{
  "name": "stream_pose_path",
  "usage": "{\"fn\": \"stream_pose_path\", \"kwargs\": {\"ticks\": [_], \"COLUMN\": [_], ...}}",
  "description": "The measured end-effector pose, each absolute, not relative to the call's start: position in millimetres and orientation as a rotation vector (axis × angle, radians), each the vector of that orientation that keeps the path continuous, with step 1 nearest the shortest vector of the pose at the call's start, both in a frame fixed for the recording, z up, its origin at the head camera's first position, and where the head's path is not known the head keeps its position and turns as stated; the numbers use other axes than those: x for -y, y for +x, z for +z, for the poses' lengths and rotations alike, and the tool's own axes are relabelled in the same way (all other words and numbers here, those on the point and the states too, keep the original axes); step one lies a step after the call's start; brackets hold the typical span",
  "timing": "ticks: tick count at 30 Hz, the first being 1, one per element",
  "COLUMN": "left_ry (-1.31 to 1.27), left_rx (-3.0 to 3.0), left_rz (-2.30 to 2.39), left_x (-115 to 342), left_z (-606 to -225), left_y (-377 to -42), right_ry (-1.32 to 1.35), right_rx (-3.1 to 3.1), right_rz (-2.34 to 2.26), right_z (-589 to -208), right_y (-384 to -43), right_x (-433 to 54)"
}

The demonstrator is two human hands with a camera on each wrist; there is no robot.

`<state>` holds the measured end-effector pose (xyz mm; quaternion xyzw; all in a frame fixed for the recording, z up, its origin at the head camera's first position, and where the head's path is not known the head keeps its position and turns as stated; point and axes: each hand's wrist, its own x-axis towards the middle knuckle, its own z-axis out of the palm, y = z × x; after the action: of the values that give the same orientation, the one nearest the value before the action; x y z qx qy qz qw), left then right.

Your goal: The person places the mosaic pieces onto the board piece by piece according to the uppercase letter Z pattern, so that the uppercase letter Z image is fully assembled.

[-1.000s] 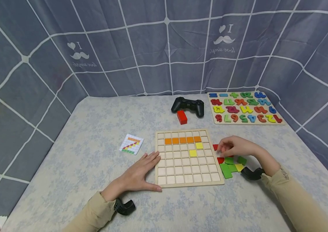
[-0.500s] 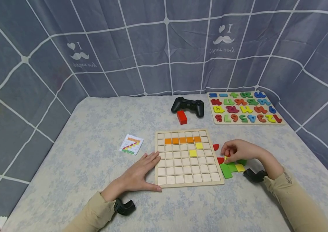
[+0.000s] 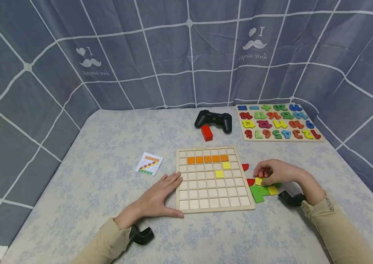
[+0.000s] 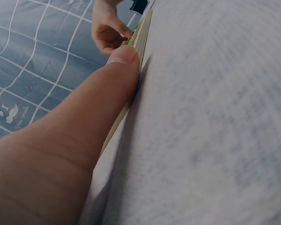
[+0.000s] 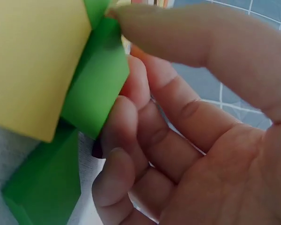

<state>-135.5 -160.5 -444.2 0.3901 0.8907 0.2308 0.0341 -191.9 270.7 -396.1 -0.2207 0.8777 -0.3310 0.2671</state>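
Observation:
My left hand lies flat, fingers spread, against the left edge of a wooden grid board. In the left wrist view, its thumb runs along the board's edge. A row of orange tiles and two yellow tiles sit in the grid. Right of the board, my right hand is over a loose pile of coloured tiles. Its thumb touches a green tile, with curled fingertips by that tile's edge; whether they pinch it is unclear. A yellow tile lies close by.
A pattern card lies left of the board. Behind the board are a black game controller and a red block. A number puzzle board lies at back right. A grid-patterned curtain borders the table.
My right hand has moved slightly right, away from the board's edge, over the pile. A yellow tile and a red piece beside the board now show. My left hand has stayed still.

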Motion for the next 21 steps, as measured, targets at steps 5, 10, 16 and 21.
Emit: {"fn": "stream_pose_path", "kwargs": {"ticks": [5,10,16,21], "left_ry": [1.209,1.172,1.146,1.142], "left_rx": [-2.742,-2.727,-2.723,-2.726], "left_rz": [0.712,0.697,0.682,0.68], "left_x": [160.0,159.7,159.7,159.8], "left_z": [-443.9,-442.9,-442.5,-442.5], "left_y": [-135.2,-135.0,-135.3,-135.4], "right_ry": [-0.568,-0.546,-0.53,-0.579], "right_rx": [-2.395,-2.411,-2.45,-2.459], "right_rz": [-0.856,-0.858,-0.82,-0.819], "right_z": [-395.9,-395.8,-396.3,-395.5], "right_y": [-190.7,-190.1,-189.5,-188.9], "right_x": [-269.2,-269.0,-267.4,-267.9]}}
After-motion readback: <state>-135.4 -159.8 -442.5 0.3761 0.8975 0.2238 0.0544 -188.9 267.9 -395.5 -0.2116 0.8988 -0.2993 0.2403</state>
